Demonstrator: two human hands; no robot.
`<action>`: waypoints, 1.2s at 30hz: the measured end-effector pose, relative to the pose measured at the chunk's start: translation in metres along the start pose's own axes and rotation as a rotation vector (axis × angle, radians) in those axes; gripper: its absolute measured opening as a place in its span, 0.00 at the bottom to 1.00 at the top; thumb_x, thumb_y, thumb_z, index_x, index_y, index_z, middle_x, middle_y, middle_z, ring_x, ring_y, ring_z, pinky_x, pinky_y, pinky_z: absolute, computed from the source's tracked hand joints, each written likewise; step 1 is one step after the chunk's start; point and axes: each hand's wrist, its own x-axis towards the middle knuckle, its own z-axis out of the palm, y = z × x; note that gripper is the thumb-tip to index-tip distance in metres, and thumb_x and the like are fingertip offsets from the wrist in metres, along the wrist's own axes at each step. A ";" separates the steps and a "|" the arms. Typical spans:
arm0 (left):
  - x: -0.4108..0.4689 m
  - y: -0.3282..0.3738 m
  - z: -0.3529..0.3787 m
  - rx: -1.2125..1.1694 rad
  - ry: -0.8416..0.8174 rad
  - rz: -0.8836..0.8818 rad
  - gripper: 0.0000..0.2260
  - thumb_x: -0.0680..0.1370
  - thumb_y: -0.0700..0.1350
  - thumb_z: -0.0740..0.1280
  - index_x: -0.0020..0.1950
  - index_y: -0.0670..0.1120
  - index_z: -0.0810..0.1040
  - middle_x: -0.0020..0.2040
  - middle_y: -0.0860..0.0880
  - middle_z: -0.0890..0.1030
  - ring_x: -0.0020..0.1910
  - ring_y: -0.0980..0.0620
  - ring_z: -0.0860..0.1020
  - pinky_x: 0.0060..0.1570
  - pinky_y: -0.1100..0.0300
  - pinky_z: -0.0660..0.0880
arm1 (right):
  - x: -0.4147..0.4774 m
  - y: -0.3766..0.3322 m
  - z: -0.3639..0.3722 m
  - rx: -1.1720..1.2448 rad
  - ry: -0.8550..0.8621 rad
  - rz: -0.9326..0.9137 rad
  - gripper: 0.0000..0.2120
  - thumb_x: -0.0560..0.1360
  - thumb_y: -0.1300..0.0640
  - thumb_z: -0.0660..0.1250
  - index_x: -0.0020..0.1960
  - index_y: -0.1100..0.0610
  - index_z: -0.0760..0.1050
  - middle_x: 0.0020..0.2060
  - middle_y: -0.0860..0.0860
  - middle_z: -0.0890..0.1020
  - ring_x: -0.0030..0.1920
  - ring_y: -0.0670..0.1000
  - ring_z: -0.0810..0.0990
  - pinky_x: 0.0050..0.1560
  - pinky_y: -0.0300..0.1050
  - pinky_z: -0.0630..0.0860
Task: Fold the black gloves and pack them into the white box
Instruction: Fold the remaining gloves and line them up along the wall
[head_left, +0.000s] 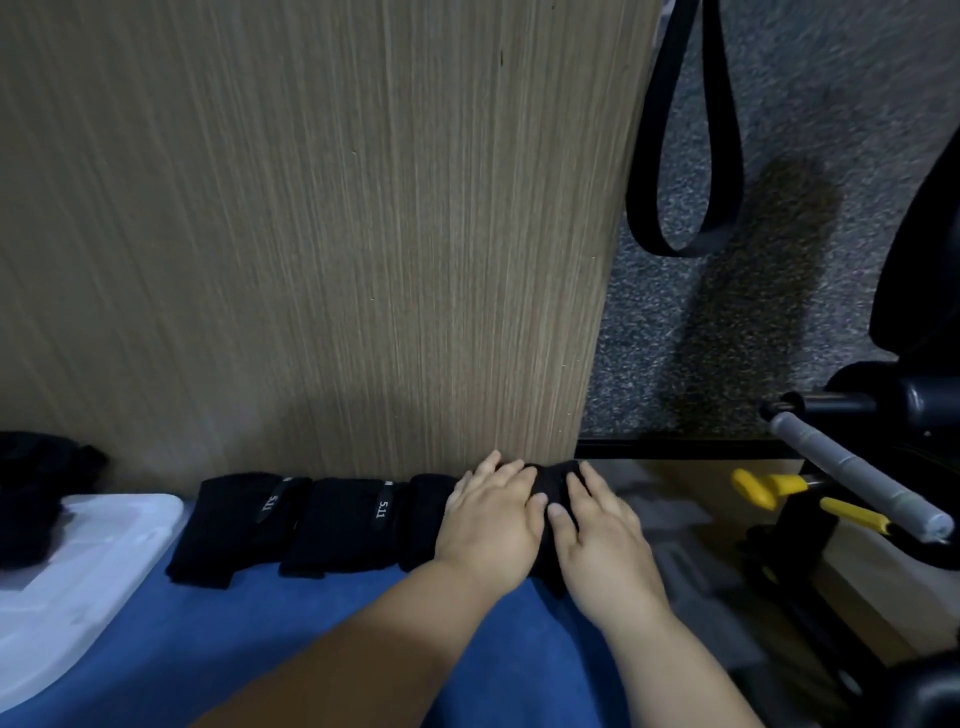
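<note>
A row of folded black gloves lies on the blue cloth (291, 623) against a wooden panel. Two of them, one at the left (234, 525) and one in the middle (348, 525), show a "5.11" tag. My left hand (493, 514) and my right hand (597, 535) lie side by side with straight fingers, pressing flat on the rightmost black glove (550, 486). Another black glove (426, 514) peeks out just left of my left hand. The white box (78, 561) sits at the far left, with a heap of black gloves (36, 493) at its back.
The upright wooden panel (311, 234) fills the back. To the right lie grey carpet (779, 208), a black strap loop (680, 156), black chair parts (919, 291), a grey bar (852, 478) and yellow-handled tools (763, 486) on a wooden surface.
</note>
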 end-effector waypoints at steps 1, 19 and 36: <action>-0.001 -0.001 0.001 0.033 -0.027 -0.013 0.21 0.83 0.53 0.48 0.77 0.53 0.59 0.77 0.56 0.58 0.77 0.56 0.49 0.74 0.56 0.45 | 0.000 0.000 0.000 -0.018 -0.036 0.022 0.25 0.82 0.44 0.47 0.78 0.48 0.53 0.77 0.40 0.48 0.76 0.49 0.50 0.74 0.49 0.53; -0.028 -0.002 -0.022 0.029 -0.032 -0.063 0.24 0.83 0.57 0.46 0.78 0.51 0.53 0.79 0.55 0.52 0.77 0.55 0.48 0.75 0.54 0.44 | -0.011 -0.016 -0.008 -0.149 0.181 0.010 0.23 0.80 0.43 0.51 0.73 0.47 0.63 0.76 0.46 0.58 0.74 0.50 0.52 0.70 0.55 0.56; -0.209 -0.154 -0.145 0.008 0.304 -0.569 0.15 0.80 0.56 0.57 0.65 0.56 0.72 0.65 0.56 0.73 0.67 0.52 0.63 0.63 0.57 0.60 | -0.096 -0.135 0.033 0.070 -0.177 -0.402 0.09 0.80 0.50 0.60 0.57 0.43 0.75 0.50 0.38 0.72 0.47 0.39 0.73 0.46 0.34 0.70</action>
